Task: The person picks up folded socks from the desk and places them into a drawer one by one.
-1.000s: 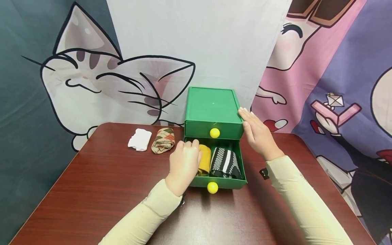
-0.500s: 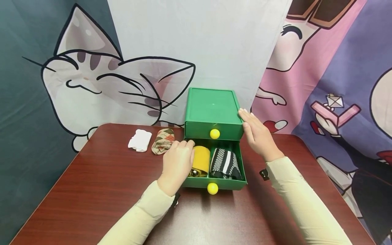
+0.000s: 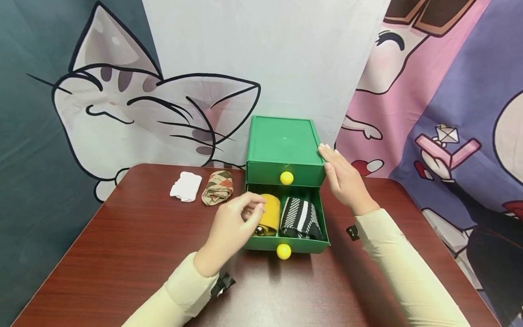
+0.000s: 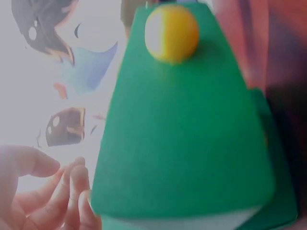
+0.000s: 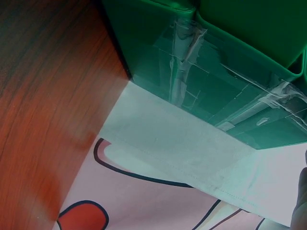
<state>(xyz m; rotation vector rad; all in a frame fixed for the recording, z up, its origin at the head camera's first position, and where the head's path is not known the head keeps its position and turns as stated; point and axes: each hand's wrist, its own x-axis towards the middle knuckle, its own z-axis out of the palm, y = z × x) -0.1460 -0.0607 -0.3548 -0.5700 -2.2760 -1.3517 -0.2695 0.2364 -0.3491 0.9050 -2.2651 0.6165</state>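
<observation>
A green two-drawer box (image 3: 286,141) stands at the back of the table, its lower drawer (image 3: 306,245) pulled out. Inside that drawer lie a rolled yellow sock (image 3: 271,213) and a rolled black-and-white sock (image 3: 301,218). My left hand (image 3: 229,222) hovers over the drawer's left side, fingers loosely bent and thumb near the fingertips, with nothing gripped; it hides that corner. In the left wrist view its fingers (image 4: 57,191) are beside the green drawer front. My right hand (image 3: 345,181) rests straight-fingered against the box's upper right edge.
Left of the box, a folded white sock (image 3: 186,186) and a rolled argyle sock (image 3: 218,187) lie on the brown table (image 3: 122,236). Yellow ball knobs (image 3: 283,251) stick out from both drawers. A printed cloth (image 3: 318,54) hangs right behind the table.
My left hand has drawn back to the left and turned, its thumb side now showing; more of the yellow sock is uncovered. The right hand stays in place on the box.
</observation>
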